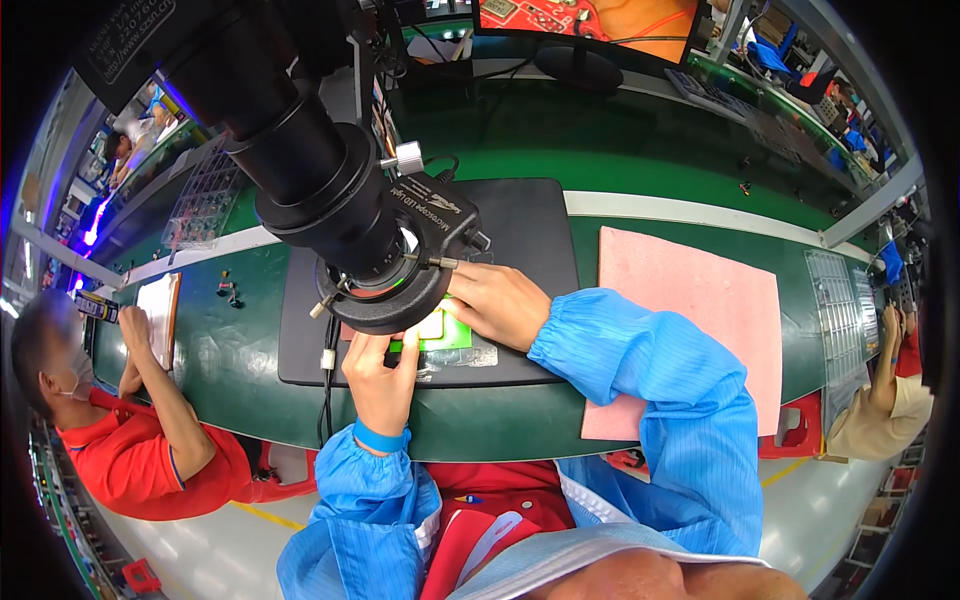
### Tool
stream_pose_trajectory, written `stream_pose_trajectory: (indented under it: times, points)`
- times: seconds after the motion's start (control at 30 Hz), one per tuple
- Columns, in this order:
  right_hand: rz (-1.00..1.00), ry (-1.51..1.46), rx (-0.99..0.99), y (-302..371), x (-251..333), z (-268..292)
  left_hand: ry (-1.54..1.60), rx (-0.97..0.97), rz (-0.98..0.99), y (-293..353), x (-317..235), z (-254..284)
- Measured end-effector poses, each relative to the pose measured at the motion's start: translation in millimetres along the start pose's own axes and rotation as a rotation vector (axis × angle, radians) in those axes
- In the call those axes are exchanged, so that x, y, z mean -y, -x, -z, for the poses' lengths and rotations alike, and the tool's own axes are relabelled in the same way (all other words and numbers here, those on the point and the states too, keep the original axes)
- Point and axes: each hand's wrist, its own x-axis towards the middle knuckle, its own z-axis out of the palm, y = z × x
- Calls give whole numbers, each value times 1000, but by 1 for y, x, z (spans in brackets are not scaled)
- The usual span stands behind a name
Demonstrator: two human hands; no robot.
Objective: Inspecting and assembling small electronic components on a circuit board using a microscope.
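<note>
A black microscope point(320, 190) with a ring light point(400, 310) overhangs both hands. Below its lens lies a bright green piece point(460, 338) on a black mat point(530, 240). My left hand point(378, 378), a blue band at its wrist, is closed at the green piece's left side, its fingertips partly under the ring light. From the right, my right hand point(500, 305) reaches in with bent fingers closed at the green piece's upper edge. The ring light hides its fingertips too. What either hand grips is hidden. A clear plastic scrap point(470, 357) lies by the green piece.
A pink foam sheet point(690, 310) lies under my right forearm. At the back stands a monitor point(600, 25) showing a magnified red board, beside a keyboard point(735, 105). A cable point(328, 375) hangs left of my left hand. A masked co-worker point(130, 420) sits left, another person point(880, 400) right.
</note>
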Motion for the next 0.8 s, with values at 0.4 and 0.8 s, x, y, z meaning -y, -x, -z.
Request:
stream_pose_trajectory:
  times: [0.4, 0.8]
  points:
    - [-170, -423, 27, -4, -9, 14, -23, -20, 19, -26, 10, 49]
    - [-300, -674, 106, -7, -5, 8, -355, 23, -95, -42, 51, 98]
